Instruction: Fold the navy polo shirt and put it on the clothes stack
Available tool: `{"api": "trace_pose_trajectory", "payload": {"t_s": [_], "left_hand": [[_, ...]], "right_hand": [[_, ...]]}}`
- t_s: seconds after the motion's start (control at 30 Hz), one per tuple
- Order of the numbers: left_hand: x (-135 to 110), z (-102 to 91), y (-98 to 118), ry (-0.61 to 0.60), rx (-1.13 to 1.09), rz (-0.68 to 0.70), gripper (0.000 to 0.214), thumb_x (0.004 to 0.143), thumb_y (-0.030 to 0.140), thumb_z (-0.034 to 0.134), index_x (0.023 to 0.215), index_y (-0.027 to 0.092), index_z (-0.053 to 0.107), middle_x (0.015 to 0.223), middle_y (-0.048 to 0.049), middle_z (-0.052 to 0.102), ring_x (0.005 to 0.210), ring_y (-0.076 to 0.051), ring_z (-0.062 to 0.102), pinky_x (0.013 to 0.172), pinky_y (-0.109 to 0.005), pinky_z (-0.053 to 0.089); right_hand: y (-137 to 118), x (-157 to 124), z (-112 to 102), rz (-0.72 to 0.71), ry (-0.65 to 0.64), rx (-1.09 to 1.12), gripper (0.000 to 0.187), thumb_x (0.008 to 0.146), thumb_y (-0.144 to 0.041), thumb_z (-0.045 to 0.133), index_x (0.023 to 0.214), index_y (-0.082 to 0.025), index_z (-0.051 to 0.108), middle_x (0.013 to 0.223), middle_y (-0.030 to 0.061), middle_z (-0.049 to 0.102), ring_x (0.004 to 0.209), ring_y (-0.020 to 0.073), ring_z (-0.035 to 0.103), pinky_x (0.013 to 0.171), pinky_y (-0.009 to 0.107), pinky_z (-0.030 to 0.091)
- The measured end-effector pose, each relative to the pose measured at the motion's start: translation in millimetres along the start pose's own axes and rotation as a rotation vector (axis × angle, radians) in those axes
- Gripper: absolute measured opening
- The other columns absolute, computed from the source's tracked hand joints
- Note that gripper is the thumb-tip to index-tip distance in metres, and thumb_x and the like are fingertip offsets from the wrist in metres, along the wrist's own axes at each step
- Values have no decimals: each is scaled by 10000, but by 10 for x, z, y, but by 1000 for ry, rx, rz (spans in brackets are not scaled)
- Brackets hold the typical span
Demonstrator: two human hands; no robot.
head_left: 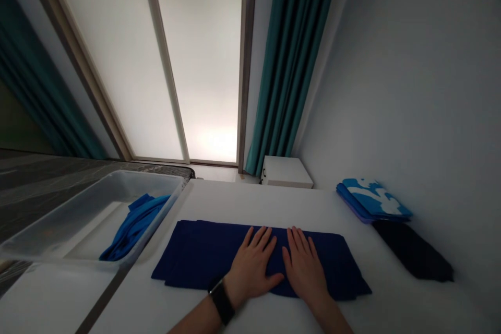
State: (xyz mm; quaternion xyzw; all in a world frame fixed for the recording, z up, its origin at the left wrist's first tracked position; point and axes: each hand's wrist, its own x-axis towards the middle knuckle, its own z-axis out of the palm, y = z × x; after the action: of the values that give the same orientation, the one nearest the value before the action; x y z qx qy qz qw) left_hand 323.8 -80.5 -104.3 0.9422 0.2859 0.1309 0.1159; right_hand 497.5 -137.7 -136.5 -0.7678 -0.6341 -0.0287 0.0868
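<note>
A dark navy piece of cloth [211,250], folded into a long flat strip, lies across the white table in front of me. Its exact kind of garment cannot be told. My left hand [254,266] rests flat on its middle, fingers spread and thumb pointing right; a black watch is on that wrist. Just to the right, my right hand [305,266] also presses flat on the cloth, fingers stretched out. The two thumbs are near each other but apart. Neither hand grips anything.
At left, a clear plastic bin [58,259] holds a crumpled blue cloth [136,224]. On the right of the white table [254,198], a stack of folded blue cloths [371,198] lies by a folded black cloth [413,250], near the wall. A white cabinet [287,171] stands beyond.
</note>
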Motion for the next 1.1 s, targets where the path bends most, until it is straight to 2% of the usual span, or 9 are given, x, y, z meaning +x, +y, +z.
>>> {"api": "trace_pose_trajectory", "payload": {"t_s": [0.13, 0.23, 0.43, 0.53, 0.63, 0.77, 0.93, 1.03, 1.1], "left_hand": [[-16, 57, -98, -12, 9, 26, 829, 812, 637, 574, 1492, 221, 349, 1578, -115, 281, 1458, -313, 233, 1188, -550, 161], [-27, 70, -120, -5, 27, 35, 837, 805, 604, 605, 1504, 241, 321, 1582, -105, 273, 1456, -315, 239, 1187, -547, 166], [-19, 63, -105, 18, 44, 36, 772, 844, 585, 567, 1500, 250, 337, 1574, -91, 300, 1447, -313, 265, 1181, -542, 190], [-24, 55, -106, 27, 60, 32, 701, 898, 572, 499, 1502, 257, 335, 1570, -82, 309, 1440, -301, 284, 1174, -533, 214], [-48, 49, -132, 62, 82, 12, 613, 952, 548, 412, 1499, 279, 341, 1564, -65, 330, 1433, -295, 302, 1166, -537, 225], [-85, 43, -197, 82, 104, -42, 562, 963, 514, 422, 1489, 330, 352, 1551, -56, 360, 1425, -325, 308, 1149, -586, 214], [-95, 47, -219, 81, 100, -53, 566, 965, 500, 429, 1499, 345, 323, 1561, -53, 342, 1435, -341, 277, 1145, -617, 187], [-81, 33, -191, 66, 103, -39, 573, 978, 509, 391, 1511, 323, 296, 1567, -55, 328, 1439, -319, 277, 1158, -589, 193], [-78, 1, -188, 59, 109, -22, 587, 986, 521, 356, 1519, 287, 282, 1572, -67, 316, 1441, -292, 281, 1170, -549, 204]], "right_hand": [[139, -37, -46, 83, -3, -20, 643, 983, -472, 213, 1493, -103, 346, 1555, 119, 316, 1455, 265, 229, 1184, 509, 121], [358, -55, -61, 130, 9, -20, 642, 984, -484, 204, 1504, -129, 327, 1573, 105, 283, 1466, 271, 190, 1175, 521, 148], [709, -102, -41, 202, 9, -44, 672, 975, -523, 235, 1520, -132, 288, 1550, 146, 331, 1435, 281, 278, 1159, 474, 221], [727, -104, -35, 229, 16, -65, 687, 965, -538, 257, 1518, -132, 291, 1546, 156, 335, 1440, 296, 259, 1155, 482, 215], [703, -97, -30, 265, 26, -88, 700, 955, -554, 260, 1515, -136, 301, 1535, 177, 346, 1435, 329, 256, 1143, 546, 182], [694, -92, -9, 340, 18, -119, 717, 950, -571, 215, 1518, -141, 287, 1546, 192, 316, 1441, 347, 226, 1098, 637, 177], [754, -96, 29, 318, 30, -163, 762, 943, -587, 244, 1496, -68, 321, 1511, 241, 356, 1424, 369, 262, 1119, 601, 172], [705, -116, 0, 262, 133, -214, 754, 955, -551, 220, 1459, -12, 369, 1489, 270, 372, 1412, 379, 281, 1141, 573, 131], [582, -141, -46, 225, 187, -225, 735, 960, -527, 198, 1448, -11, 388, 1502, 260, 358, 1420, 373, 265, 1146, 573, 115]]}}
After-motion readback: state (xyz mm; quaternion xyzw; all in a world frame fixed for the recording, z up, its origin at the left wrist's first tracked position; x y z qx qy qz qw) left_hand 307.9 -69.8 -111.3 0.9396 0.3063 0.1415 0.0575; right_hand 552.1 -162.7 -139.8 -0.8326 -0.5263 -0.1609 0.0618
